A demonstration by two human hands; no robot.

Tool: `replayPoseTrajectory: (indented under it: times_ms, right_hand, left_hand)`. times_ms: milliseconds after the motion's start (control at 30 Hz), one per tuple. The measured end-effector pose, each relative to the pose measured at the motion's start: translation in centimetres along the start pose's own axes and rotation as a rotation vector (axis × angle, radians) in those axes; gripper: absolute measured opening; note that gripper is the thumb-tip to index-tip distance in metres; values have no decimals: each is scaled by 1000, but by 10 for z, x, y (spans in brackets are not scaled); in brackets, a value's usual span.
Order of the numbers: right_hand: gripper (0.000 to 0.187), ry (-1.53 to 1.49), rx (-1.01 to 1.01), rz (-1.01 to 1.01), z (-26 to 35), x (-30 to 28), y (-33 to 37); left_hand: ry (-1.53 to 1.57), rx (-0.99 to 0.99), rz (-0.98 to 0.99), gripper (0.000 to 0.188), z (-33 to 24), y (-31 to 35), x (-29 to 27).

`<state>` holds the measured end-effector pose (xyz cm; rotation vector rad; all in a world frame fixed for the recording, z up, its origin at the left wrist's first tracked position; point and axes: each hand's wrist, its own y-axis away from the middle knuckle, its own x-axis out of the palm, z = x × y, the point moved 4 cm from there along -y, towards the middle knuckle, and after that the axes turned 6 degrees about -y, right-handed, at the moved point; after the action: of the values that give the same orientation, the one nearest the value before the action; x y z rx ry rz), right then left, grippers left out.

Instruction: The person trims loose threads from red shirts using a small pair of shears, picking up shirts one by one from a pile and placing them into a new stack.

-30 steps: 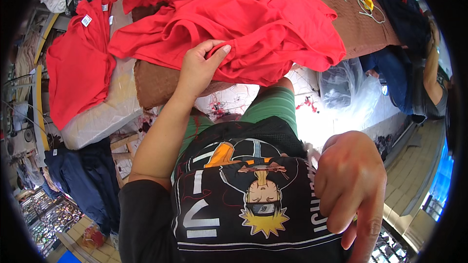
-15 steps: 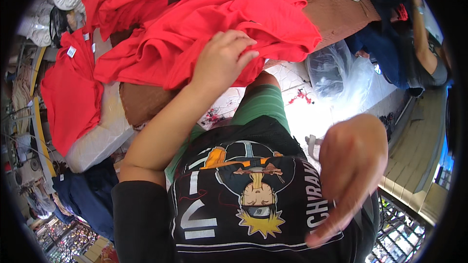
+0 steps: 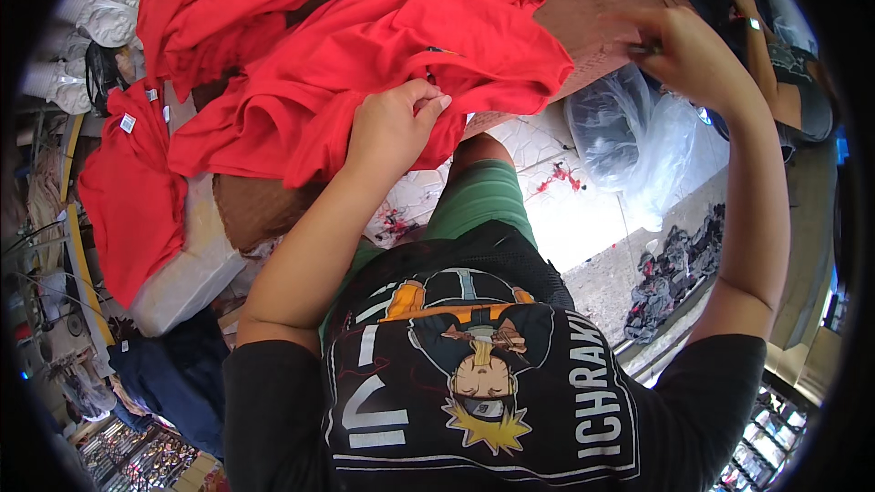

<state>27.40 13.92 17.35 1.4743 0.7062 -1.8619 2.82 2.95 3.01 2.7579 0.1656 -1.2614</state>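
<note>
Left hand [image 3: 392,132]: thumb and forefinger close together on the red garment; if they pinch cloth, I cannot tell.
Red garment [image 3: 365,59]: under and ahead of this hand, soft, matte, in loose curved folds.
Right hand [image 3: 693,55]: now raised, no longer low near the body; blurred fingers, seemingly around a small dark thing [image 3: 645,49]; I judge both hands now serve the cloth.
Counter [image 3: 570,9]: textured brown cover, between and beyond the hands.
Plastic bag [image 3: 609,128]: clear, crinkled, below right hand.
</note>
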Motion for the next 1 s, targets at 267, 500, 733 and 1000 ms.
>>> replayPoseTrajectory:
  times_ms: [267, 500, 733, 1000]
  right_hand:
    - [38, -491, 120, -34, -30, 100, 2]
    - [42, -536, 196, 127, 2, 101, -22]
    - [20, -718, 135, -58, 26, 151, -61]
    - [37, -477, 318, -682, -36, 86, -80]
  left_hand:
    - [250, 431, 959, 26, -38, 63, -52]
    - [-185, 101, 44, 33, -8, 58, -104]
    - [-141, -244, -199, 44, 67, 38, -100]
    - [-186, 400, -370, 47, -35, 64, -81]
